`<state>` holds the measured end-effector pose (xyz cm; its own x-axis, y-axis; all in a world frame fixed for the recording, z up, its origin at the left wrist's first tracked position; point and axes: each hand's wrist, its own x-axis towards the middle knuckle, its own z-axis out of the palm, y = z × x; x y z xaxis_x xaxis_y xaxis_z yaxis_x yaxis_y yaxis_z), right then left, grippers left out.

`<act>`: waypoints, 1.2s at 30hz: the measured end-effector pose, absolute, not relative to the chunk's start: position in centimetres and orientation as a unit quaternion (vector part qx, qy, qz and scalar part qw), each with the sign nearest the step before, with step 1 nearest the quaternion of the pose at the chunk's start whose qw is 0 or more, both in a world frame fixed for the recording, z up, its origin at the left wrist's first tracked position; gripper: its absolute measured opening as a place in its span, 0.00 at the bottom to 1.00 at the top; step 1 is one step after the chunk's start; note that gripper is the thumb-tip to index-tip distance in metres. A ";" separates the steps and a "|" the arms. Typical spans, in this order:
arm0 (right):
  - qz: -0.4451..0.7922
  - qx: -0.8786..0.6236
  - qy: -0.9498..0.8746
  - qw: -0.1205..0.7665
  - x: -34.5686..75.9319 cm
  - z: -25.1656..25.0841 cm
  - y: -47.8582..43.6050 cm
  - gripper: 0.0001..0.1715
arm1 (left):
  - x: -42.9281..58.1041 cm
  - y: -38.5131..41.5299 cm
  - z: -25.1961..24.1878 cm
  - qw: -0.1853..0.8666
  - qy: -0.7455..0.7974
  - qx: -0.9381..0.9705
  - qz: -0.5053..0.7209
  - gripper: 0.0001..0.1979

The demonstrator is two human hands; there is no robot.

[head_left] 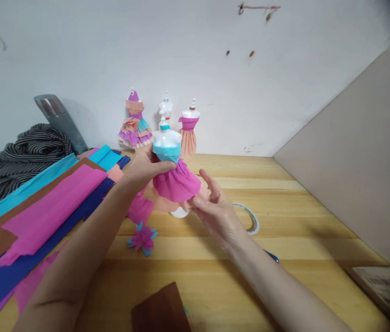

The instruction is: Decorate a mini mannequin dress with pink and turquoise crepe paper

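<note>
A small white mannequin (166, 137) stands on the wooden table (285, 221), dressed in a teal paper bodice and a pink paper skirt (176, 184) over a peach layer. My left hand (143, 166) is closed around its waist from the left, thumb across the teal band. From the right, my right hand (212, 207) pinches the peach hem of the skirt. A pink and teal paper flower (143, 238) lies on the table just below, beside a loose pink paper scrap (140, 208).
Three more dressed mannequins (134, 122) stand against the back wall. Crepe paper sheets (43, 207) in pink, blue, teal and brown lie at left, with striped cloth (18, 157) and a metal flask (60, 121) behind. A tape roll (250, 216), a brown sheet (162, 311) and a board (361, 152) are at right.
</note>
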<state>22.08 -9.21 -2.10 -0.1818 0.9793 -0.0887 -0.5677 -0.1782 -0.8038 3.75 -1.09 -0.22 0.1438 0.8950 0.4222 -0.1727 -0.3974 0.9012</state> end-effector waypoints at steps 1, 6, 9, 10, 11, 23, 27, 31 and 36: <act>0.694 -0.323 -0.318 0.559 22.1 -2.1 -9.1 0.49 | 3.8 -1.1 -0.3 0.460 0.299 0.602 0.581 0.19; 0.689 -0.308 -0.283 0.592 22.1 -1.9 -9.1 0.39 | 4.0 -0.9 -0.3 0.454 0.292 0.597 0.594 0.18; 0.693 -0.283 -0.298 0.592 21.7 -2.3 -9.2 0.39 | 4.1 -0.9 -0.4 0.459 0.282 0.591 0.601 0.19; 0.688 -0.284 -0.307 0.593 21.5 -2.4 -9.2 0.40 | 4.1 -0.8 -0.5 0.461 0.279 0.591 0.601 0.19; 0.678 -0.291 -0.317 0.596 21.3 -2.6 -9.2 0.41 | 4.1 -0.8 -0.5 0.462 0.278 0.592 0.599 0.19; 0.318 -0.388 -0.511 0.698 23.4 -4.7 -8.2 0.14 | 2.9 -0.8 -0.8 0.498 0.254 0.626 0.544 0.17; 0.241 -0.387 -0.586 0.670 23.9 -3.2 -8.3 0.06 | 2.4 -1.3 0.0 0.519 0.206 0.689 0.462 0.25; 0.246 -0.354 -0.630 0.646 24.5 -1.3 -9.1 0.07 | 2.4 -1.5 0.5 0.520 0.148 0.738 0.403 0.26; 0.178 -0.279 -0.759 0.560 24.8 0.4 -10.3 0.19 | 2.6 -1.4 0.1 0.553 0.106 0.753 0.340 0.25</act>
